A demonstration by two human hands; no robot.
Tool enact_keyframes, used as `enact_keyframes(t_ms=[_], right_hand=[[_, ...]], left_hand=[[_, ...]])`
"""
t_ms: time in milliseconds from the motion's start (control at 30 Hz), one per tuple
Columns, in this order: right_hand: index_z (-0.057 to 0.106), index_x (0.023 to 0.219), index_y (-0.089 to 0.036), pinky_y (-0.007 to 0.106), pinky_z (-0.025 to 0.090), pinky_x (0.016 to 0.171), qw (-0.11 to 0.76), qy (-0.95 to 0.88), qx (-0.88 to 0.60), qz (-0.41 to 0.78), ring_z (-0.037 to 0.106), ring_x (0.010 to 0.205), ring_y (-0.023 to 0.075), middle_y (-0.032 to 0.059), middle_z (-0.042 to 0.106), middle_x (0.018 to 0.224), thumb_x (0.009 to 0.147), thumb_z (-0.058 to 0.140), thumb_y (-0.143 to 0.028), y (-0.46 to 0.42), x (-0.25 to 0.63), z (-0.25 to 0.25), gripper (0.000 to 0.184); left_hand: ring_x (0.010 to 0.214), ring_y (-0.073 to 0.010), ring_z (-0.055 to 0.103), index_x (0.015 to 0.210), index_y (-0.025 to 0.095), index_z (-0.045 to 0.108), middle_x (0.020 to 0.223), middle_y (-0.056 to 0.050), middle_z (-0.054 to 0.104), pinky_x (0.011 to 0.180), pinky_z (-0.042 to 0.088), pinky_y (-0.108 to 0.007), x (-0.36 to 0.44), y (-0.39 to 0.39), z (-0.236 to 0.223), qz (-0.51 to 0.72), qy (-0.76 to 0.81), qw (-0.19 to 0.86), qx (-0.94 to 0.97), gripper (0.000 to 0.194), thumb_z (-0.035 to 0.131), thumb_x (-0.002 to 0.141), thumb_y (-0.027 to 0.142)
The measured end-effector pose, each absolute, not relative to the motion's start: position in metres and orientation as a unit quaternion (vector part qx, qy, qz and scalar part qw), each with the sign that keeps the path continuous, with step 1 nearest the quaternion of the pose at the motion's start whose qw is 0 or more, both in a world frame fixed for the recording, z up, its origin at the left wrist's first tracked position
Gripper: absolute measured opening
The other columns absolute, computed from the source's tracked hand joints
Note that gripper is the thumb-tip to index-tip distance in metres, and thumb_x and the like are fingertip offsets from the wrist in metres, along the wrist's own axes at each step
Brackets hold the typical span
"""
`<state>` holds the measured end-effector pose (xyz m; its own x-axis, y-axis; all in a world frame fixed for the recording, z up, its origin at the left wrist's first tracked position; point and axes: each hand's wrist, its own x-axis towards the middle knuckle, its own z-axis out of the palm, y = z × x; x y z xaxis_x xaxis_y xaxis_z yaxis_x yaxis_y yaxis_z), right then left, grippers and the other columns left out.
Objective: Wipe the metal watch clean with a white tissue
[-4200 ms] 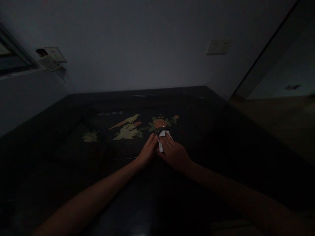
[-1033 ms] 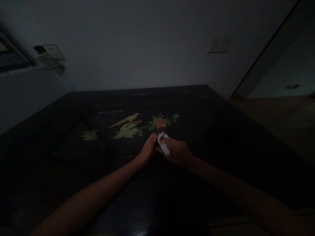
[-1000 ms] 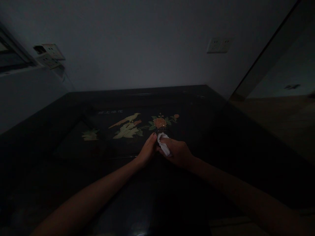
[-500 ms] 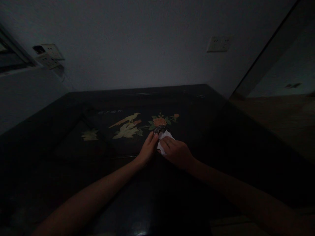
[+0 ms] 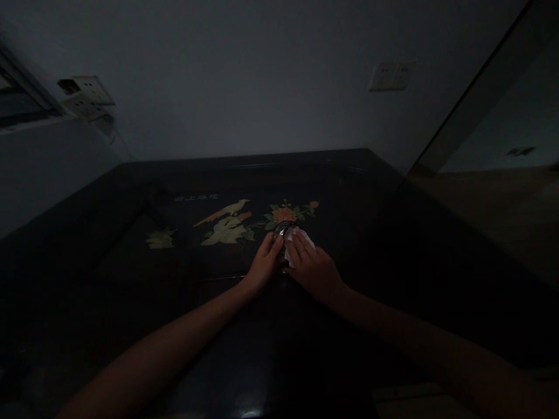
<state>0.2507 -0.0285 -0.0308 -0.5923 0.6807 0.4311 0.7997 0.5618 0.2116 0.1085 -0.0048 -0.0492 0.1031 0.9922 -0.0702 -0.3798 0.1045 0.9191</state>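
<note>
My left hand is closed around the side of a small, dark, shiny object, whose kind is too dim to make out. My right hand presses a crumpled white tissue against the right side of that object, its fingers lying over the tissue. Both hands meet above the near part of a glossy black table. Much of the object is hidden by the fingers and the tissue.
The tabletop bears a coloured bird picture, a red flower picture and pale written characters. Behind the table stands a wall with a socket at right and more sockets at left. Wooden floor shows at right.
My right fingers have shifted slightly up and to the right with the tissue, across the dark object. More of the object's shiny top shows. My left hand stays nearly still.
</note>
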Motion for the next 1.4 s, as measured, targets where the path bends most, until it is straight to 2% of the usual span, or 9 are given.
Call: enact_keyframes(t_ms=[200,333,467,567,700,1000,1233,1400], right_hand=[[0.049,0.132,-0.002,0.043,0.051,0.092,0.166,-0.874,-0.422,-0.176,0.047,0.129,0.0343,0.0254,0.046,0.141,0.088,0.057,-0.036,-0.025,0.252,-0.031,0.056],[0.046,0.134,-0.002,0.043,0.051,0.094,0.187,-0.887,-0.391,-0.157,0.045,0.131,0.033,0.0243,0.045,0.141,0.09,0.054,-0.035,-0.022,0.254,-0.033,0.055],[0.046,0.134,-0.002,0.042,0.047,0.102,0.219,-0.907,-0.341,-0.113,0.041,0.135,0.0312,0.0234,0.048,0.14,0.089,0.054,-0.031,-0.016,0.26,-0.036,0.054],[0.046,0.134,-0.004,0.043,0.044,0.105,0.245,-0.917,-0.31,-0.062,0.038,0.137,0.0291,0.0231,0.052,0.137,0.088,0.055,-0.028,-0.013,0.263,-0.037,0.052],[0.047,0.131,-0.006,0.041,0.047,0.102,0.253,-0.92,-0.3,-0.011,0.041,0.135,0.0264,0.0217,0.057,0.131,0.089,0.053,-0.028,-0.013,0.266,-0.034,0.048],[0.051,0.123,-0.012,0.037,0.052,0.094,0.282,-0.908,-0.305,0.06,0.059,0.117,0.023,0.0176,0.063,0.123,0.089,0.051,-0.026,-0.015,0.269,-0.027,0.037],[0.055,0.118,-0.011,0.033,0.054,0.088,0.313,-0.901,-0.295,0.052,0.064,0.109,0.0215,0.0161,0.067,0.116,0.091,0.049,-0.025,-0.016,0.271,-0.026,0.031],[0.058,0.115,-0.012,0.032,0.055,0.082,0.293,-0.901,-0.318,0.034,0.067,0.101,0.0211,0.0142,0.07,0.11,0.089,0.051,-0.023,-0.015,0.273,-0.026,0.029]], left_hand=[[0.09,-0.0145,0.06,0.104,0.02,0.059,0.105,-0.004,0.063,0.073,0.05,-0.023,0.108,0.001,-0.062,0.552,0.365,0.63,0.406,0.039,0.064,0.079,0.05],[0.1,-0.0198,0.06,0.108,0.019,0.058,0.112,-0.007,0.063,0.081,0.051,-0.03,0.108,0.001,-0.061,0.554,0.341,0.65,0.393,0.044,0.063,0.079,0.051],[0.101,-0.0208,0.06,0.108,0.018,0.057,0.112,-0.008,0.063,0.085,0.051,-0.033,0.109,-0.002,-0.057,0.549,0.339,0.657,0.39,0.046,0.062,0.079,0.052],[0.096,-0.0201,0.062,0.106,0.017,0.057,0.104,-0.006,0.064,0.083,0.052,-0.032,0.108,-0.003,-0.056,0.547,0.346,0.655,0.389,0.046,0.063,0.078,0.053],[0.093,-0.0198,0.062,0.104,0.018,0.056,0.103,-0.006,0.064,0.078,0.053,-0.031,0.106,-0.004,-0.056,0.537,0.354,0.654,0.398,0.045,0.062,0.079,0.054],[0.087,-0.0178,0.061,0.101,0.017,0.056,0.095,-0.004,0.062,0.071,0.052,-0.027,0.108,-0.007,-0.051,0.54,0.376,0.649,0.383,0.047,0.065,0.075,0.055],[0.085,-0.0169,0.059,0.099,0.017,0.056,0.096,-0.004,0.061,0.067,0.051,-0.026,0.107,-0.005,-0.051,0.537,0.383,0.645,0.386,0.049,0.066,0.073,0.057],[0.087,-0.0178,0.06,0.105,0.018,0.058,0.1,-0.006,0.062,0.069,0.051,-0.025,0.105,-0.005,-0.053,0.533,0.383,0.638,0.402,0.049,0.066,0.074,0.055]])
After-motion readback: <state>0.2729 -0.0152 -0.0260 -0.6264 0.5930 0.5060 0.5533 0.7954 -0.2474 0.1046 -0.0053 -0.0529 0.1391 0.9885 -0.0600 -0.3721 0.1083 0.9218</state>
